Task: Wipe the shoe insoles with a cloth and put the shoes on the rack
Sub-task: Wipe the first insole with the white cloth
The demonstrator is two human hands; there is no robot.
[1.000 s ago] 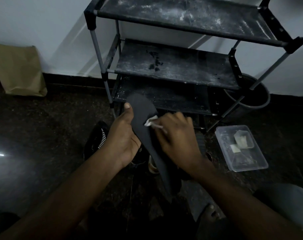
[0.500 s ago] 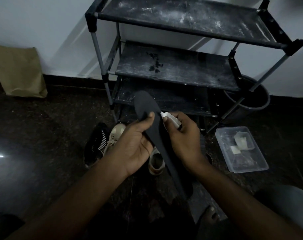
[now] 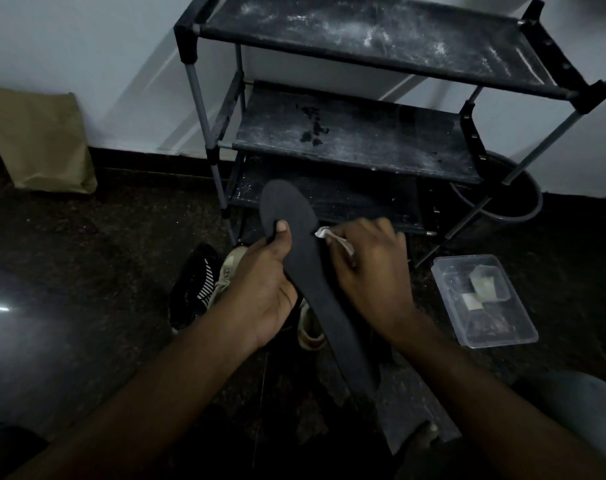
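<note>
At centre frame, one dark insole (image 3: 308,271) is held above the floor (image 3: 87,254). Its long axis runs from upper left to lower right, with the broad toe end uppermost and pointing toward the rack (image 3: 364,140).

Left hand (image 3: 263,292): fingers grip the insole, thumb pressed on its upper face.

Right hand (image 3: 371,271): fingers closed on one white cloth (image 3: 324,233), which touches the insole's right edge.

Rack: one, with three dusty shelves, upper right of the frame.

Shoes on the floor beneath the hands: one black striped shoe (image 3: 197,282), plus beige footwear (image 3: 234,268) partly hidden; its number cannot be told.

Also noted: one clear container (image 3: 485,306) at right, one brown paper bag (image 3: 42,140) at upper left, and one dark bucket (image 3: 513,199) behind the rack's right leg.
</note>
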